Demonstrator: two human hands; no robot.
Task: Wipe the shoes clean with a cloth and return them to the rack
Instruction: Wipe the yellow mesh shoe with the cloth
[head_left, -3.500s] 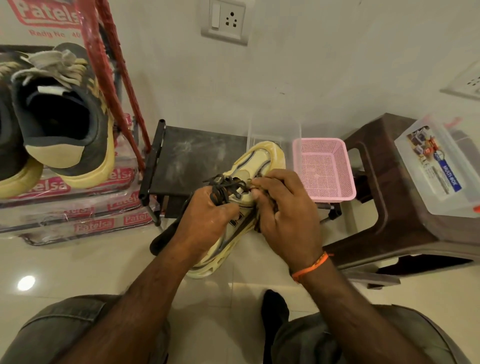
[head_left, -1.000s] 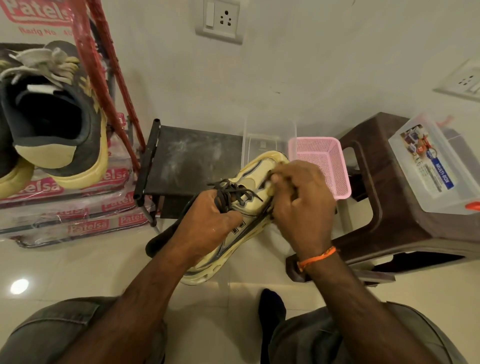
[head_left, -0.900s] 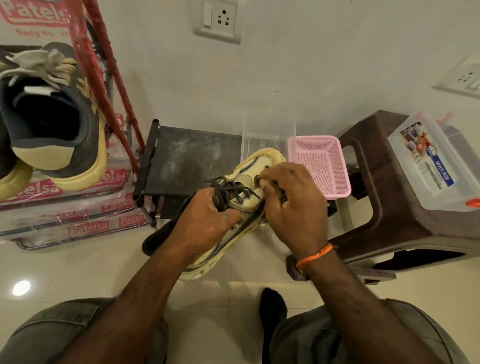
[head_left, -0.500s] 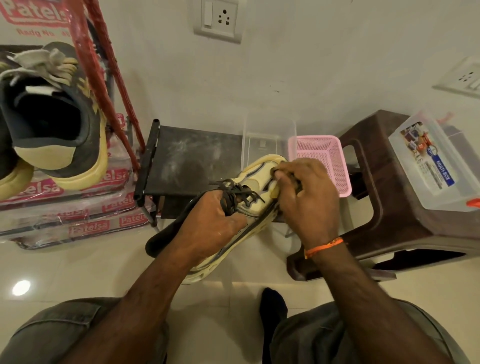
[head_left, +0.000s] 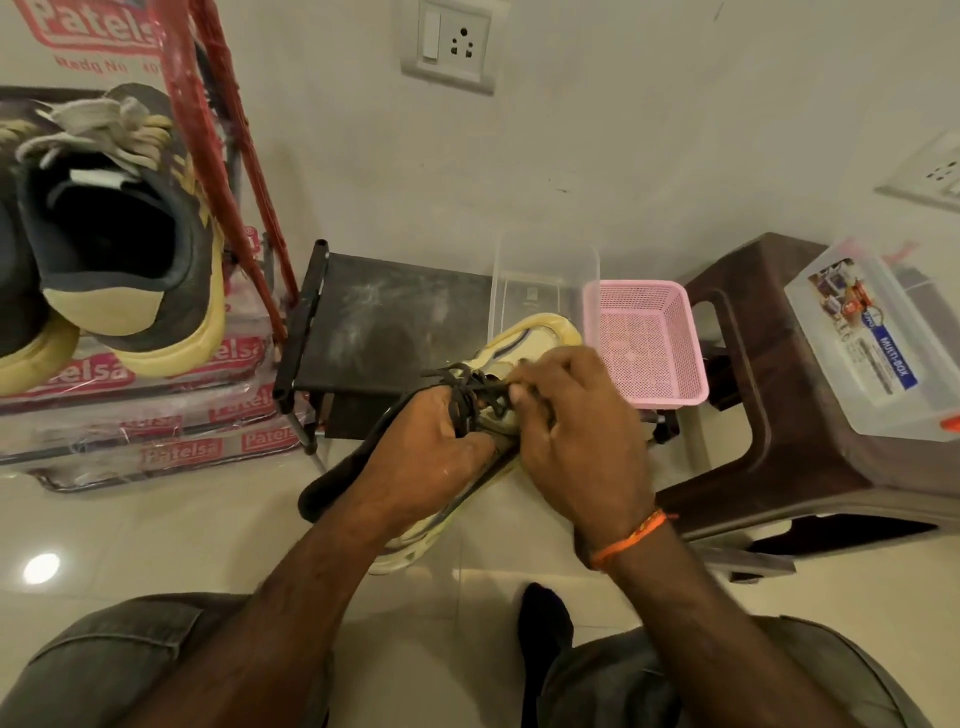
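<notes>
My right hand (head_left: 576, 441) has slid back from the toe and now pinches the dark laces (head_left: 470, 397), while my left hand (head_left: 426, 457) grips the cream shoe (head_left: 540, 332) just in front of the black rack (head_left: 384, 332); wiping seems unfinished, 1 shoe unreturned

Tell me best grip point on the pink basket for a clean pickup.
Take the pink mesh basket by its near rim, coming from above: it sits upright and open-topped, that edge is exposed, the clear container crowds its left side, and the brown stool its right.
</notes>
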